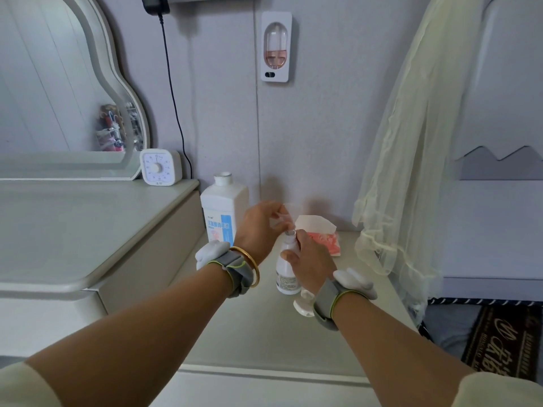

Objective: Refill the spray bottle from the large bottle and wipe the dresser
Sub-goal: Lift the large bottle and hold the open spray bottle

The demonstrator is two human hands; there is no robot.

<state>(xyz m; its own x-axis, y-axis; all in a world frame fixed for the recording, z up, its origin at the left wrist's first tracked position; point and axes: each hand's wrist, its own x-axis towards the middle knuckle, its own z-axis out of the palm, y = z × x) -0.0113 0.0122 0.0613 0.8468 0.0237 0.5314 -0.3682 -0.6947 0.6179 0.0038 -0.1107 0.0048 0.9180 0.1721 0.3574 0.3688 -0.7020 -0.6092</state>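
The small white plastic spray bottle [286,268] stands upright on the pale lower cabinet top [258,333], beside the taller pale dresser [73,230], and its metal-rimmed neck is bare. The right hand [313,264] wraps round its shoulder and holds it. The left hand [260,223] pinches a clear, blurred piece [283,217] just above the neck, perhaps a small funnel, though I cannot tell. The large white square bottle with a blue label [224,211] stands uncapped behind, near the wall.

To do this well, seat the clear piece squarely in the neck before letting go. The right hand should probably slide lower so its fingers clear the opening. The bottle looks narrow and easy to tip, so 1 hand should steady it while pouring, slowly, since the pink tissue pack [326,240] lies just behind
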